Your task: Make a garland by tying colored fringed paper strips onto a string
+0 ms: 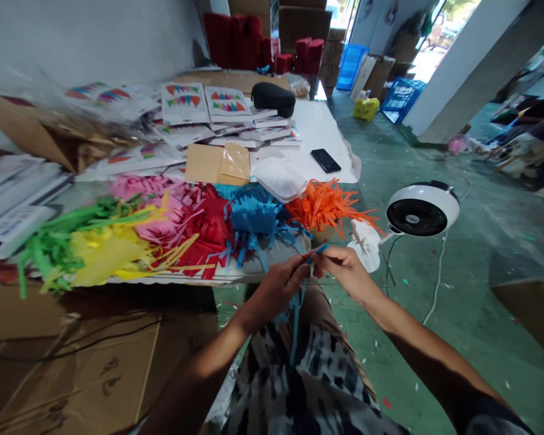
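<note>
Above my lap, my left hand point(286, 281) is closed on a blue paper tassel point(295, 320), whose thin strips hang down between my arms. My right hand point(338, 266) pinches the tassel's upper end, where a bit of blue shows above the fingertips. Both hands nearly meet just off the table's front edge. On the table behind them lie cut-fringe bundles: blue point(254, 217), orange point(324, 205), red point(206, 226), pink point(156, 208), yellow point(111, 251) and green point(57, 244). The exact grip of the fingers is partly hidden.
A white fan point(424, 208) stands right of the table, its cable on the green floor. Further back on the table are a phone point(325, 161), a black case point(273, 98) and printed packs point(184, 103). Cardboard point(104, 368) lies at lower left. A person sits at far right.
</note>
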The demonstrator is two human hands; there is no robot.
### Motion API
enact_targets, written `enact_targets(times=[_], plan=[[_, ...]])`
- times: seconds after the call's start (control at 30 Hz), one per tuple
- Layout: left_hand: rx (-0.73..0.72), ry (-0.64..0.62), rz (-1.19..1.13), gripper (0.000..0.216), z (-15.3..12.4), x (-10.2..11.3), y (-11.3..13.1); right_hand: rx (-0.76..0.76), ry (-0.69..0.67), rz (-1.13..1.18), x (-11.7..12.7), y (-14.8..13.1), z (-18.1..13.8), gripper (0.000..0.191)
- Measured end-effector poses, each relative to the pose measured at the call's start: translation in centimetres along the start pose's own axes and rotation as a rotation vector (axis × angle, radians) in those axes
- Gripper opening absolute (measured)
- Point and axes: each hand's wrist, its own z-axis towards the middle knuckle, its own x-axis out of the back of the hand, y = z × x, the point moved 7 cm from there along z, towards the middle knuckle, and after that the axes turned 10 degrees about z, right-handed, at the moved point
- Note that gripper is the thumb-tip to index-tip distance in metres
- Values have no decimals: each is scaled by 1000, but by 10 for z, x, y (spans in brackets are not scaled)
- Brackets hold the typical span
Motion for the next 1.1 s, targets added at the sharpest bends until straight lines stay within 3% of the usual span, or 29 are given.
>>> enact_targets(times=[0.2,0.27,0.4,0.47,0.53,0.63,0.77,0.87,0.97,1.1], plan=[[46,47,46,36,6,12,-16,-61,229,165,23,2,25,34],[48,69,88,33,6,16,-21,87,319,96,38,-21,38,33],[90,68,52,42,3,20,-33,687,548,-243,68,-98,49,25],[82,67,42,44,2,20,-36,905,471,-520,64,-121,55,23],[66,59,35,44,2,19,-37,923,250,-839,52,-118,72,30],[72,50,26,44,1,19,-41,688,-55,-1193,44,-76,102,41],[91,40,24,45,-1,19,-46,481,-276,-1413,40,-23,122,42],[83,41,13,44,-1,18,-47,483,-370,-1500,33,-10,127,42],[88,41,19,45,-1,18,-47,459,-427,-1569,30,-12,130,30],[87,44,29,46,-2,19,-47,417,-378,-1575,40,-28,130,27]])
